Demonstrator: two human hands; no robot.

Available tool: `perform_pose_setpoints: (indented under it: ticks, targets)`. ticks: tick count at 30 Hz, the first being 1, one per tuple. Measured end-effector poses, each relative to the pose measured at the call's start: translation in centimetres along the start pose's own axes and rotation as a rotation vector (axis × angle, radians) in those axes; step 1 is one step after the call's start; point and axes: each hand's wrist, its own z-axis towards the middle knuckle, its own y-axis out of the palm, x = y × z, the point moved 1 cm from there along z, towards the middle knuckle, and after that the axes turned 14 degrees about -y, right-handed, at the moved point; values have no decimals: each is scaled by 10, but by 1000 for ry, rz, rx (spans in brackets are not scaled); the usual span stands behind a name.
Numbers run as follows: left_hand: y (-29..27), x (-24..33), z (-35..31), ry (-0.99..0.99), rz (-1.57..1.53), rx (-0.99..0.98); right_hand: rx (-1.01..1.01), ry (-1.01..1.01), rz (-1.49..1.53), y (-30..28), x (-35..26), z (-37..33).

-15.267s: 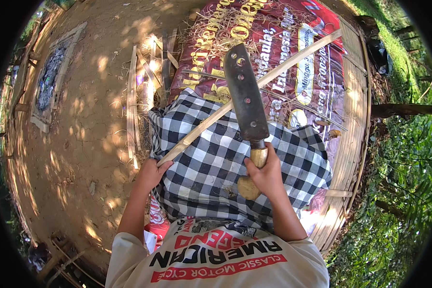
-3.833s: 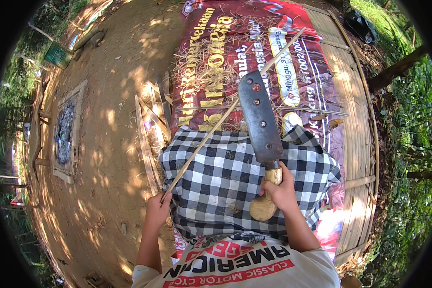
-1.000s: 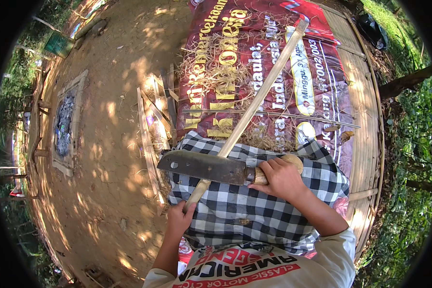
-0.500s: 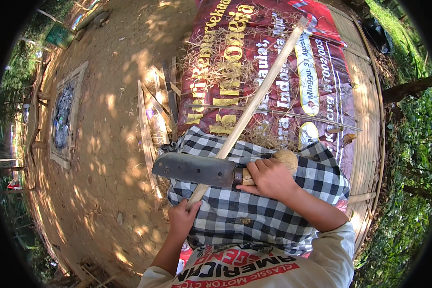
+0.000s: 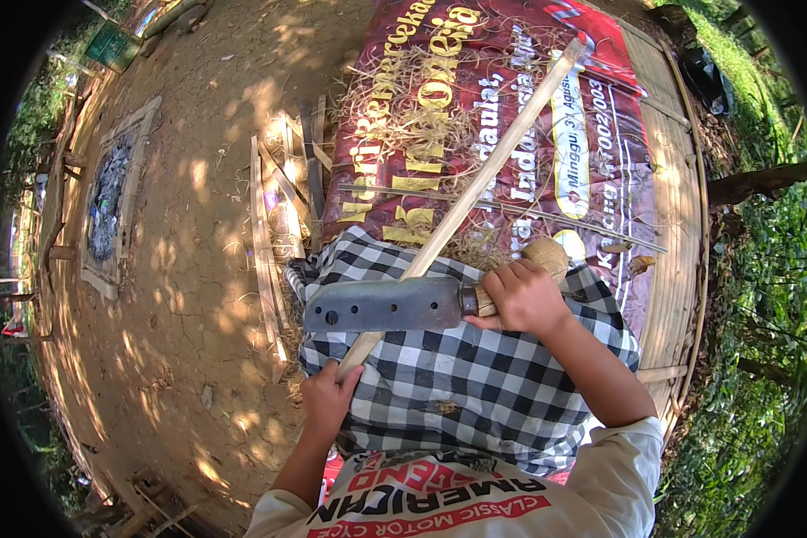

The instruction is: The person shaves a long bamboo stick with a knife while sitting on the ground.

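My right hand (image 5: 527, 296) is closed round the wooden handle of a machete (image 5: 377, 306), whose round pommel shows beyond my fingers. Its broad dark blade, with several holes, points left and lies across a long pale wooden stick (image 5: 484, 175). Near its lower end the stick is gripped by my left hand (image 5: 328, 394). From there it slants up and right, over the black-and-white checked cloth (image 5: 448, 386) on my lap, to the far part of the banner. Whether the blade's edge touches the stick is hard to tell.
A dark red printed banner (image 5: 350, 202) covers a bamboo platform (image 5: 668, 197) ahead. Curly wood shavings (image 5: 430, 125) and a thin strip (image 5: 583, 222) lie on it. Split wood pieces (image 5: 264, 242) rest at its left. On the dirt ground stands a framed ash pit (image 5: 117, 193).
The machete has moved slightly up and right along the stick, and its blade has turned. My right hand moved with it, while my left hand keeps its grip on the stick.
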Motion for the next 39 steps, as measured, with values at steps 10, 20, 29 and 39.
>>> perform_pose_setpoints:
  ticks: [10,20,29,39]
  targets:
    - [1,-3,-1,-28,-1,-1,-8,227,-162,-26,49,-53]
    - [5,-2,0,4,-29,1,122,1000,-225,-81,90,-111]
    - [-3,4,-2,15,13,19,26,372,63,-5,4,4]
    - [4,-5,-1,68,53,62,79,103,-17,13,52,-4]
